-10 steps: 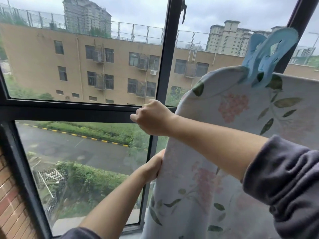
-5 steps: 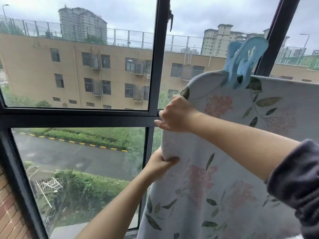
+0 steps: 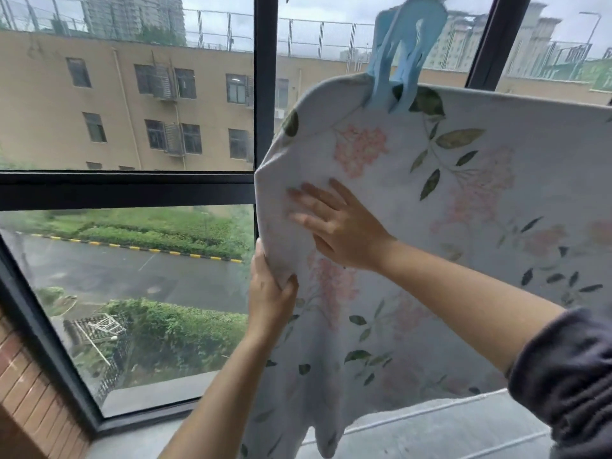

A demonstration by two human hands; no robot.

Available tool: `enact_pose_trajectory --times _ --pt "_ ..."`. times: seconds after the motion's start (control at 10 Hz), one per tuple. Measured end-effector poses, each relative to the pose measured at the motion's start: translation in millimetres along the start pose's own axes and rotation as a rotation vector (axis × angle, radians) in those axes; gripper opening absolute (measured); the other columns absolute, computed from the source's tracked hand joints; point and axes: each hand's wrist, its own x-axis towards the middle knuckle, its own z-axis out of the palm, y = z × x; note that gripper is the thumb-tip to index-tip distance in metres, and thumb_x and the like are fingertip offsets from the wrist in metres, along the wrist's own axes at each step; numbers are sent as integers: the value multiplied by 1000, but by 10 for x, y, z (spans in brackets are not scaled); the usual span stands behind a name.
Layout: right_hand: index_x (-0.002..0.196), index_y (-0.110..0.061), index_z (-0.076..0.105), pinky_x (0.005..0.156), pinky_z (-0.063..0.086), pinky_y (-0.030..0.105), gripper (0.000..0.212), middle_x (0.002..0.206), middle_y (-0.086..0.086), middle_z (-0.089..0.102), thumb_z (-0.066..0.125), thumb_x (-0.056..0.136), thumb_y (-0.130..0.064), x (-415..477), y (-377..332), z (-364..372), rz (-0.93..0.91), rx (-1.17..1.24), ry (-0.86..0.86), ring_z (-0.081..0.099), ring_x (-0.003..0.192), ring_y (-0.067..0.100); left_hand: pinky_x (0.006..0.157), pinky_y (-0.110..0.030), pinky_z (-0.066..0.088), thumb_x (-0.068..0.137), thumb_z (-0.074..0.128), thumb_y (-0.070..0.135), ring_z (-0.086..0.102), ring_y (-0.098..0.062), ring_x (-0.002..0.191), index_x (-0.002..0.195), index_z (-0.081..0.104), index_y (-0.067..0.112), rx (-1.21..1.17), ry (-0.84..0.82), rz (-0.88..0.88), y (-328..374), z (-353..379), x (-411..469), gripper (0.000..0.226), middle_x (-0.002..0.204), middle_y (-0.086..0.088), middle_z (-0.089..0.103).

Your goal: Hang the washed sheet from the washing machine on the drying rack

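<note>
Blue clip [image 3: 377, 71] pins the flowered sheet [image 3: 463, 260]; my left hand [image 3: 268, 299] pinches its left edge, my right hand [image 3: 341, 226] presses flat on it, fingers [image 3: 318, 197] straight.

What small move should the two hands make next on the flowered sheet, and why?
Probably stroke the right hand, which lies flat on the sheet, downward and toward the left edge to smooth the cloth, while the left hand, which grips that edge, pulls it taut. The blue clip already pins the top, yet the cloth beside this edge looks curled and uneven.
</note>
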Motion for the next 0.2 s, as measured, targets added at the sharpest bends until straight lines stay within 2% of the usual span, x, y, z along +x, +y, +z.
enact_pose_trajectory --times 0.1,0.2 --pt "134 -18 50 109 31 54 50 150 10 36 55 85 -19 -621 11 101 120 49 -102 38 136 30 117 -28 14 80 62 9 15 -19 144 150 8 12 77 126 39 -7 209 -323 89 157 -6 15" --pt "138 -20 45 112 26 49 50 153 6 31 51 88 -21 -1267 53 72 308 155 -161 33 139 27 116 -41 18 81 63 12 14 -24 144 150 12 15 152 226 -17 146 398 -592 86 158 -8 11"
